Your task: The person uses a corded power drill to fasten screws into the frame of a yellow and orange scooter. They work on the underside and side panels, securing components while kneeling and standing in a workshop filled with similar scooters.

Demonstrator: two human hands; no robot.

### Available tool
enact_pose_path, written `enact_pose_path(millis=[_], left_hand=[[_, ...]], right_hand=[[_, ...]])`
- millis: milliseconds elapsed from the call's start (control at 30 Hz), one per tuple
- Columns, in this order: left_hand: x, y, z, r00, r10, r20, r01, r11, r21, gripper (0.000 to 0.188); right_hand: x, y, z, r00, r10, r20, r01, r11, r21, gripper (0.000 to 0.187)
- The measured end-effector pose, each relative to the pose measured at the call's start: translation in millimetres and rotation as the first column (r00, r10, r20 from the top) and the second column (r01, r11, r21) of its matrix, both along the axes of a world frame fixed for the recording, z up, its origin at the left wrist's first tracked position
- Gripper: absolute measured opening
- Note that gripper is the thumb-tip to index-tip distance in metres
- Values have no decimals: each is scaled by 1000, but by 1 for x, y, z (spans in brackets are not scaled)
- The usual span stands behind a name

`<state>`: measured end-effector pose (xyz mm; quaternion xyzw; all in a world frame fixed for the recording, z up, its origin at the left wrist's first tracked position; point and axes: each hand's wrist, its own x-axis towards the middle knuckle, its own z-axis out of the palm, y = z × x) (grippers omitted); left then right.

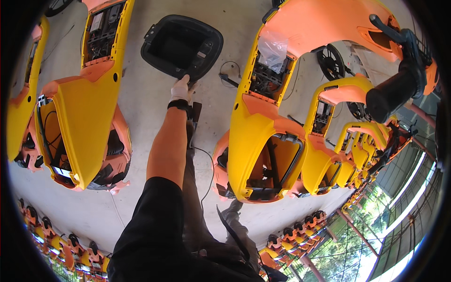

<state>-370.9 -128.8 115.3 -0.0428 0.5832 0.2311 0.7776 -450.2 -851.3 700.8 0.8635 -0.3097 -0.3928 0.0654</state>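
Note:
My left hand (180,91), in a white glove with a black band at the wrist, reaches far forward. Its fingers are closed on the near rim of a black plastic under-seat storage bucket (176,47). The hollow of the bucket faces up, over the concrete floor between two rows of scooter bodies. Just right of my wrist is a small dark object (196,113) whose kind I cannot make out. My right hand does not show.
Yellow and orange scooter bodies stand left (87,122) and right (256,150). Clear plastic film (273,49) lies on the right one. A black handlebar grip (392,96) juts in at upper right. A thin cable (211,164) hangs beside my legs. More scooters (293,235) line the rear.

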Motion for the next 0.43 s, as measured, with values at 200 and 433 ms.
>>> enact_pose_path(millis=[200, 433], left_hand=[[-96, -10, 59, 972, -212, -99, 221, 970, 99, 28], [-154, -63, 112, 851, -424, -311, 466, 881, 75, 32]], right_hand=[[-66, -43, -1, 996, -77, 32, 74, 993, 90, 20], [-143, -168, -52, 934, -348, -76, 356, 900, 252, 17]])
